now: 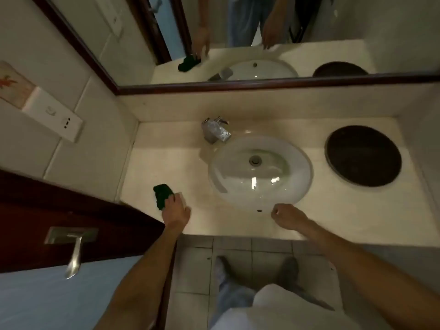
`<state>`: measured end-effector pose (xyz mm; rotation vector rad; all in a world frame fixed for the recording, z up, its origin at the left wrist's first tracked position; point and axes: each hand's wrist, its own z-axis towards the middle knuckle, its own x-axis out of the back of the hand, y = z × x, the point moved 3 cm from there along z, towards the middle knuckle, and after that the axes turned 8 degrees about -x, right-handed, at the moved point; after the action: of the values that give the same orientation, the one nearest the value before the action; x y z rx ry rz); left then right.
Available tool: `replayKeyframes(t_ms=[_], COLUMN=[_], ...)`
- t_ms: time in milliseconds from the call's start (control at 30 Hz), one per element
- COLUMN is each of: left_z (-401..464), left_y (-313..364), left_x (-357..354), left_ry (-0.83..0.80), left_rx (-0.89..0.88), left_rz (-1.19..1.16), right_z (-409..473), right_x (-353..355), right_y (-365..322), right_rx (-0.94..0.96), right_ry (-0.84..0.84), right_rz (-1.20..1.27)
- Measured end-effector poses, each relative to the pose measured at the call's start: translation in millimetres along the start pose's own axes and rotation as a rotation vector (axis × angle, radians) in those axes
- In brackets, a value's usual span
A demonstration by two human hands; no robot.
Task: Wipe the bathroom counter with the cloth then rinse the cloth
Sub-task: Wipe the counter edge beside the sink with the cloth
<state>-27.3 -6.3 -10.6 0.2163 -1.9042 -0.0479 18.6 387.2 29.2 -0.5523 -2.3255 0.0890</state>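
Observation:
A dark green cloth point(162, 194) lies bunched on the pale stone counter point(166, 160), near its front left corner. My left hand point(175, 210) presses on the cloth's right end, fingers gripping it. My right hand point(284, 216) rests on the counter's front edge just below the white oval sink point(281, 184), fingers loosely curled, holding nothing. The chrome tap point(216, 131) stands behind the sink at its upper left. The basin looks dry, and no water runs.
A round dark hole point(364, 156) is cut into the counter right of the sink. A framed mirror point(238, 44) runs above the backsplash. A dark wooden door with a metal handle point(75, 248) stands open at the left. Wall sockets point(54, 115) sit on the left tiles.

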Motion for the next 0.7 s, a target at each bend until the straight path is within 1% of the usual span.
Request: replayKeyframes(t_ms=[133, 267, 300, 467, 600, 700], left_z=[26.5, 43.2, 45.5, 50.8, 50.5, 40.4], left_y=[-18.3, -30.6, -30.1, -29.6, -40.1, -40.8], left_x=[12.5, 12.1, 12.8, 6.2, 3.1, 0.6], left_ry=[0.03, 0.068, 0.053, 0.088, 0.102, 0.122], left_rx=[0.048, 0.073, 0.082, 0.088, 0.053, -0.04], left_rz=[0.105, 0.072, 0.058, -0.012, -0.074, -0.147], right_z=[13.7, 22.9, 24.2, 27.3, 29.7, 25.8], right_x=[14.2, 13.4, 12.3, -4.8, -25.3, -34.5], right_y=[-22.0, -51.8, -59.2, -93.5, -117.6, -131.5], right_rx=[0.017, 0.053, 0.067, 0.184, 0.274, 0.334], right_ry=[0.067, 0.095, 0.106, 0.194, 0.227, 0.255], right_rz=[0.009, -0.023, -0.022, 0.028, 0.047, 0.095])
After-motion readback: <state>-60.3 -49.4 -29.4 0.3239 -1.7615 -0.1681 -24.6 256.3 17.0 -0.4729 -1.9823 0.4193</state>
